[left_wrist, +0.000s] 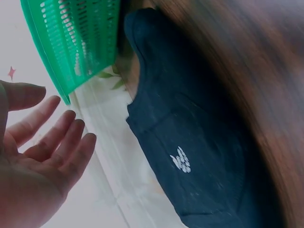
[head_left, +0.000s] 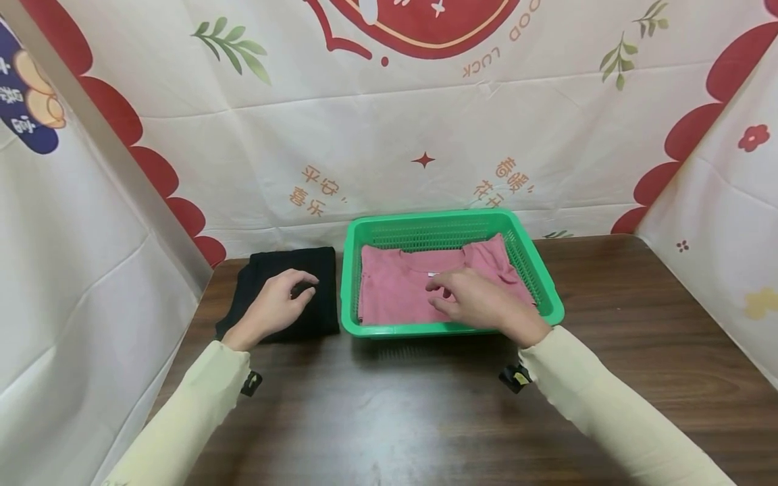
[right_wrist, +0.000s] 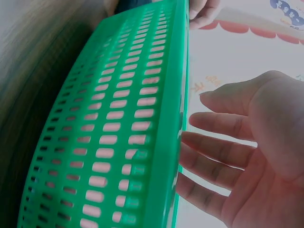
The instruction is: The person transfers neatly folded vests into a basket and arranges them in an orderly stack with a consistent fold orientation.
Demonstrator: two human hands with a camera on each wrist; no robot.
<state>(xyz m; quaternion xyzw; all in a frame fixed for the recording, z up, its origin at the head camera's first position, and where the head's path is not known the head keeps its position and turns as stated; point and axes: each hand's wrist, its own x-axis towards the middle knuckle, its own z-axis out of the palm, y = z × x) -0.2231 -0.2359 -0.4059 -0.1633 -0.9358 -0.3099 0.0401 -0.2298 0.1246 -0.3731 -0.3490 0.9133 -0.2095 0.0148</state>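
Observation:
A folded pink shirt [head_left: 395,290] lies in a green plastic basket [head_left: 452,331] at the back of the table. Over the shirt hovers my right hand [head_left: 474,297], its fingers loosely bent and holding nothing; the right wrist view shows its fingertips beside the basket's rim [right_wrist: 171,118]. Left of the basket is a folded black garment [head_left: 319,304], which bears a small white mark in the left wrist view. My left hand [head_left: 276,304] is above this garment with relaxed, slightly curved fingers and nothing between them.
The dark wooden table [head_left: 389,418] extends in front of the basket and to its right. A white printed cloth [head_left: 365,135] hangs behind the table, and similar cloth [head_left: 79,270] covers the left side. Small black devices [head_left: 515,378] sit at both wrists.

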